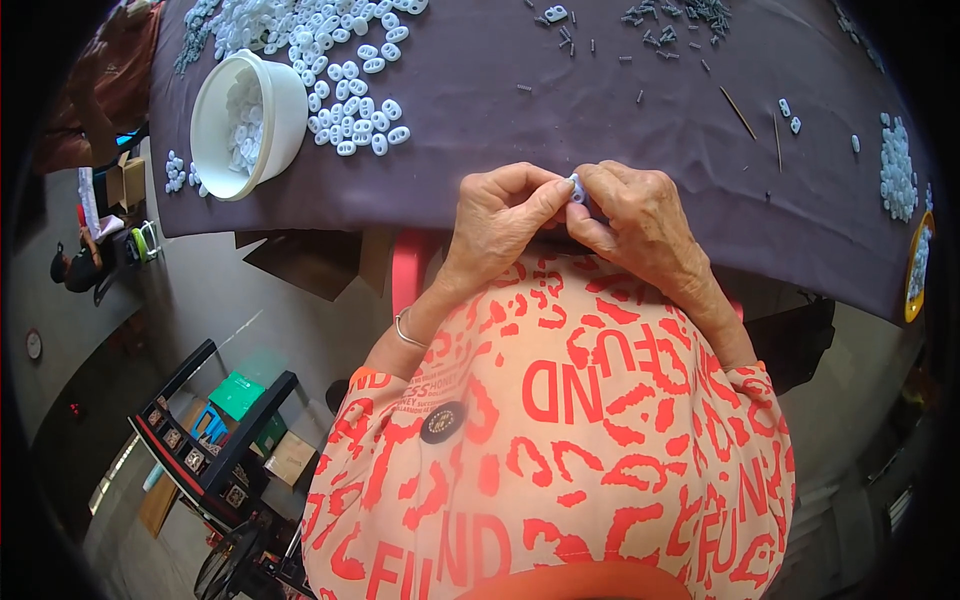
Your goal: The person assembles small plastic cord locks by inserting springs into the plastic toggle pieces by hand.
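Observation:
My left hand point(500, 220) and my right hand point(640, 220) meet at the near edge of the table. Together their fingertips pinch one small white plastic piece point(576, 188). Most of the piece is hidden by the fingers. A thin bangle circles my left wrist. Behind the hands lies the dark purple table cover point(560, 120). A heap of similar white oval pieces point(345, 70) lies at the far left of it. Small dark grey pins point(665, 30) are scattered at the far middle.
A white bowl point(245, 125) holding white pieces stands tilted at the left. More white pieces point(897, 165) lie at the right, beside a yellow-rimmed dish point(916, 265). Two thin wooden sticks point(740, 112) lie right of centre. A black shelf rack point(215, 440) stands on the floor below left.

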Tool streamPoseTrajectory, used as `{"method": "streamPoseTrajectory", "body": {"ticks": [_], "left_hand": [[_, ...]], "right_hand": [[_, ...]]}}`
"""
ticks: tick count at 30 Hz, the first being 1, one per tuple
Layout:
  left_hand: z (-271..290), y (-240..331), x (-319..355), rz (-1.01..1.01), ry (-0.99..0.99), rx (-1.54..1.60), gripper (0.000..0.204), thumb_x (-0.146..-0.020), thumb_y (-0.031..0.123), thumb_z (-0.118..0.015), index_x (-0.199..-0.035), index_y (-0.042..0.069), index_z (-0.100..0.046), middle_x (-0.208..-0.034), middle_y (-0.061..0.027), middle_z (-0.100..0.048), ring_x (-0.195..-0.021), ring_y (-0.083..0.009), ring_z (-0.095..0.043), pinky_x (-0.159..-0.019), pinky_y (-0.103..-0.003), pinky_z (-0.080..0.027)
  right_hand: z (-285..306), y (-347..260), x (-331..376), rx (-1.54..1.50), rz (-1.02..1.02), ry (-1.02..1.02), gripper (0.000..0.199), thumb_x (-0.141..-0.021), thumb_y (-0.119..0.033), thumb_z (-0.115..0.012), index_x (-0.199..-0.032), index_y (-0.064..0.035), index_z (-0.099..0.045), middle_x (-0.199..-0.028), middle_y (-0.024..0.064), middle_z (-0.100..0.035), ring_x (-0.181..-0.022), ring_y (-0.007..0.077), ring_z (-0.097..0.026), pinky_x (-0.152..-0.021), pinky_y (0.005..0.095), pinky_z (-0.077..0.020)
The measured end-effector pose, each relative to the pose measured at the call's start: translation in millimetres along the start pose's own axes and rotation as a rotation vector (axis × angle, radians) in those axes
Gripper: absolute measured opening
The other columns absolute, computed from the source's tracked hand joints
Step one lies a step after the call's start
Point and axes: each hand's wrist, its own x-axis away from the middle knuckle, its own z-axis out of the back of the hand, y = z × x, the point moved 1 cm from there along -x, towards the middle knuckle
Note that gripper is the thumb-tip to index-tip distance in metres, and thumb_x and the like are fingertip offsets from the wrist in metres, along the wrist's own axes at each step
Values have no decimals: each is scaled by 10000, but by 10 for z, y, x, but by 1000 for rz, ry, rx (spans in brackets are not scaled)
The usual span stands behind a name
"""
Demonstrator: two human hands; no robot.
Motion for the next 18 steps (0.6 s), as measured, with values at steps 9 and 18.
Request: {"method": "streamPoseTrajectory", "body": {"ticks": [9,18], "left_hand": [[-22,-28,46,2,21,60,122,-847,94,-595,-845,-11,-657,-733,1,-633,-680,-30,-536,-607,-186,-447],[-42,-92,53,-14,80,70,102,-846,76,-595,-847,-11,-647,-740,21,-617,-682,-20,-511,-599,-175,-428]], "right_hand": [[-71,26,7,-73,80,51,129,-710,-77,-601,-724,-18,-488,-594,111,-487,-490,266,-499,-451,351,-415],[-132,49,-4,-59,123,70,115,-712,-51,-596,-729,-17,-487,-589,95,-478,-496,249,-504,-458,337,-422]]}}
